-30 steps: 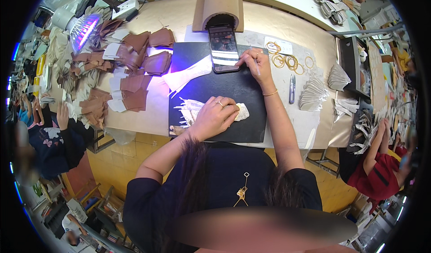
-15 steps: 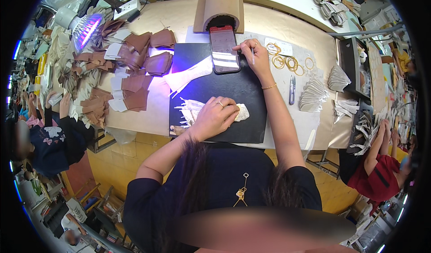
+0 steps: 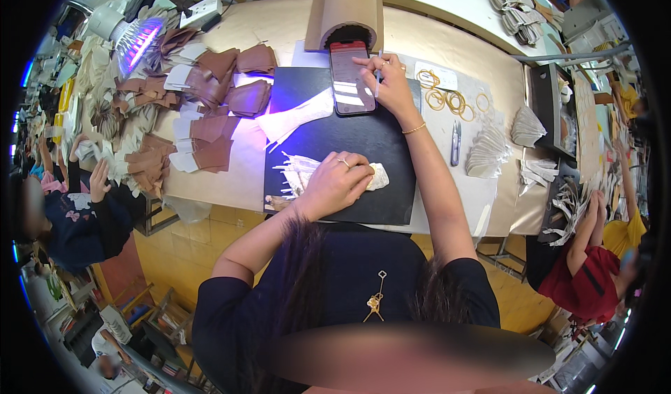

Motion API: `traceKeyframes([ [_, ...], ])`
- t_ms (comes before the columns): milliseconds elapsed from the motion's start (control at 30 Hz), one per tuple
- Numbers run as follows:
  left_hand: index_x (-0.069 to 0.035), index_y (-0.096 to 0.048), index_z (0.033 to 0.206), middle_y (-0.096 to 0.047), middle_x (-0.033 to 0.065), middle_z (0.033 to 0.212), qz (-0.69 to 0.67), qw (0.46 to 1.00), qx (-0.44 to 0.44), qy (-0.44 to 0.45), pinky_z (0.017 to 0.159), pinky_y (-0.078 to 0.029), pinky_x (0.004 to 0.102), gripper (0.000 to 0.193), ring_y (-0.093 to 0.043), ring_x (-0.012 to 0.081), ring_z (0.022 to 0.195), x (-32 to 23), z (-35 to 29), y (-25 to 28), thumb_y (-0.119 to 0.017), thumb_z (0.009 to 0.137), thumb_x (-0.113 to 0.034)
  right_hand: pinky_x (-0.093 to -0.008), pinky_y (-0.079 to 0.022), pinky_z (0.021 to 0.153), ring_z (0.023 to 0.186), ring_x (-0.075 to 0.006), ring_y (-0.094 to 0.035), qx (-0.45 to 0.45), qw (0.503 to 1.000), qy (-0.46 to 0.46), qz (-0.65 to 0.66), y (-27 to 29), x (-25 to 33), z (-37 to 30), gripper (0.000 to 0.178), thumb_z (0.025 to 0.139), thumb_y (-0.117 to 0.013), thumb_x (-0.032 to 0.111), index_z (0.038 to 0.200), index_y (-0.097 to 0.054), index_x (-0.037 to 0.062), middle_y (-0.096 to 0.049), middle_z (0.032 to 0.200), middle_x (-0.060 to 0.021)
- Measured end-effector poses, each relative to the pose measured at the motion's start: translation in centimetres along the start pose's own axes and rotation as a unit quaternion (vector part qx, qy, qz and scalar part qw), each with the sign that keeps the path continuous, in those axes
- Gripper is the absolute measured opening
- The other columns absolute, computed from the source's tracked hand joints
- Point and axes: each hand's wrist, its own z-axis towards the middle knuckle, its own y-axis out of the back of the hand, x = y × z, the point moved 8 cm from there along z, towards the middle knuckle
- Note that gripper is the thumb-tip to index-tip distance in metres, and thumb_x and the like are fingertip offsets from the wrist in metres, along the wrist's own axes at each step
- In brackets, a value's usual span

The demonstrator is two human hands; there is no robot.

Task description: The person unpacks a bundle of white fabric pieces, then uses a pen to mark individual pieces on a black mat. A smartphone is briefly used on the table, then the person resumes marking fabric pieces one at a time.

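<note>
My left hand (image 3: 339, 184) is closed over a bundle of white, narrow-ended cut pieces (image 3: 378, 177) near the front of the black mat (image 3: 300, 104). Its fingers press the bundle down. My right hand (image 3: 391, 86) hovers by a smartphone (image 3: 351, 79), with the index finger stretched over the lit screen. Pinched in that hand is a thin pale pen-like stick (image 3: 379, 79); its exact kind does not show. The phone leans against a brown cardboard tube (image 3: 347, 10). Left of it lies another white fanned stack (image 3: 297, 120) under bright lamp light.
Brown cut pieces (image 3: 213, 134) in stacks lie at the left below a glowing lamp (image 3: 140, 45). To the right are yellow rubber bands (image 3: 454, 103), thread snips (image 3: 456, 143), fanned white pieces (image 3: 489, 151) and a dark box (image 3: 549, 104). Other people sit at both sides.
My right hand has shifted slightly left and up, its index finger now over the phone screen. The left hand stays on the white bundle.
</note>
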Motion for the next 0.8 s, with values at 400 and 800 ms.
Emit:
traceKeyframes([
  [400,-0.008,-0.071,0.095,-0.066,0.0038,0.099,0.001,1.000,-0.001,-0.001,0.079,-0.046,0.0369,0.012,-0.063,0.0223,0.093,-0.1,0.0,0.1,-0.074,0.084,-0.012,-0.0465,-0.030,0.103,0.111,-0.0291,-0.048,0.085,0.991,0.076,-0.072,-2.5,1.8,0.7,0.018,0.087,-0.062,0.023,0.092,-0.067,0.0069,-0.073,0.124,0.0056],
  [800,-0.008,-0.070,0.095,-0.065,0.0036,0.099,0.001,1.000,-0.003,-0.004,0.080,-0.047,0.0370,0.012,-0.063,0.0222,0.093,-0.1,0.0,0.1,-0.074,0.084,-0.012,-0.0472,-0.030,0.102,0.111,-0.0295,-0.048,0.086,0.991,0.070,-0.076,-2.6,1.6,0.6,0.023,0.087,-0.063,0.024,0.101,-0.072,0.0084,-0.075,0.107,0.0020],
])
